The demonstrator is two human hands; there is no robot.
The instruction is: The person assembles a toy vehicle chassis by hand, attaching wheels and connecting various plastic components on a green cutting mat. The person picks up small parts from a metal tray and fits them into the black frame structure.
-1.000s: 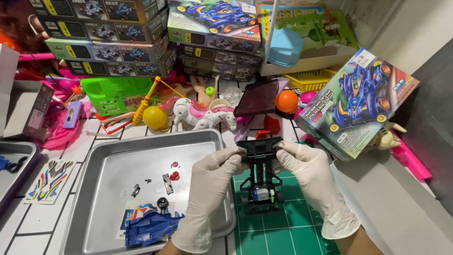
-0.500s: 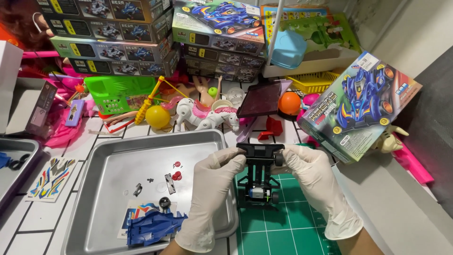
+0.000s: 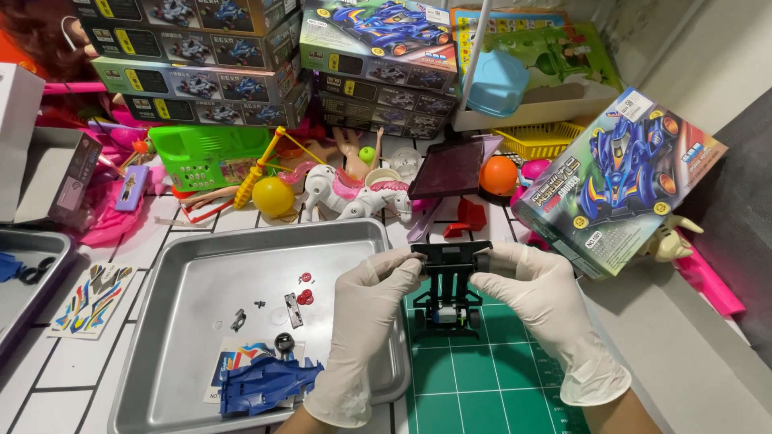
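Note:
Both my hands wear white gloves and hold a black toy car chassis (image 3: pixel 449 283) above a green cutting mat (image 3: pixel 482 378). My left hand (image 3: pixel 366 317) pinches the chassis's far left corner, and my right hand (image 3: pixel 543 309) grips its far right corner. The chassis points away from me, with small wheels at its near end. Left of my hands lies a metal tray (image 3: pixel 201 273) with a blue car body shell (image 3: pixel 265 384), a sticker sheet under it, and several small red and black parts (image 3: pixel 293 301).
A toy car box (image 3: pixel 615 181) leans at the right. Stacked toy car boxes (image 3: pixel 241 64) line the back. A white toy horse (image 3: pixel 354 193), yellow ball (image 3: pixel 273 195), orange ball (image 3: pixel 498 174), dark panel (image 3: pixel 449 169) and sticker sheet (image 3: pixel 92 296) lie around.
The view has shifted slightly and my hands with the chassis have risen a little in frame. My grip on the chassis is unchanged.

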